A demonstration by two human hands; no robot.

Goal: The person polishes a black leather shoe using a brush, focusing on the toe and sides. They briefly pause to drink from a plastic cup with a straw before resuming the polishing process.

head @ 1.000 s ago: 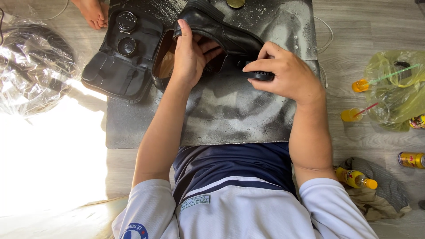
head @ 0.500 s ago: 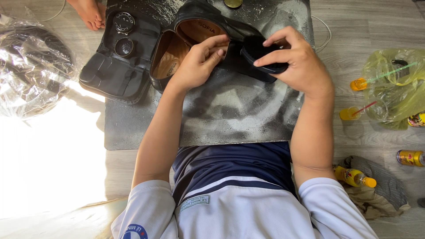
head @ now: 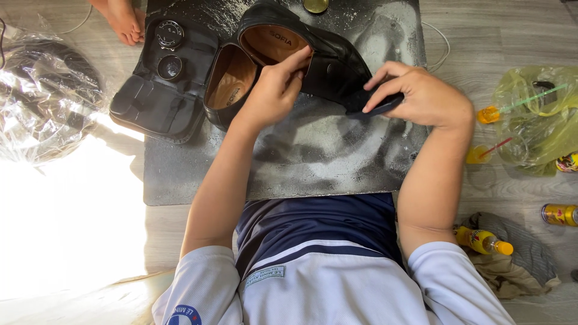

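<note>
A black leather shoe [head: 325, 60] with a tan lining lies tilted on a dark, dusty mat [head: 313, 162]. My left hand [head: 274, 90] grips its opening edge, fingers hooked over the rim. My right hand [head: 421, 96] holds a small black brush [head: 376, 107] against the shoe's toe end. A second black shoe [head: 232, 84] lies beside the first, to its left, opening upward.
An open black shoe-care case [head: 159, 90] with round tins lies left of the shoes. A clear plastic bag [head: 45, 90] sits far left, a yellow-green bag with drink cups [head: 536, 120] at right. A yellow bottle [head: 481, 239], a can [head: 560, 213] and a cloth lie near my right elbow. A bare foot [head: 123, 21] shows at top.
The shoe has been turned so its opening faces up. My left hand shifted from inside the shoe to its rim; my right hand moved right with the brush.
</note>
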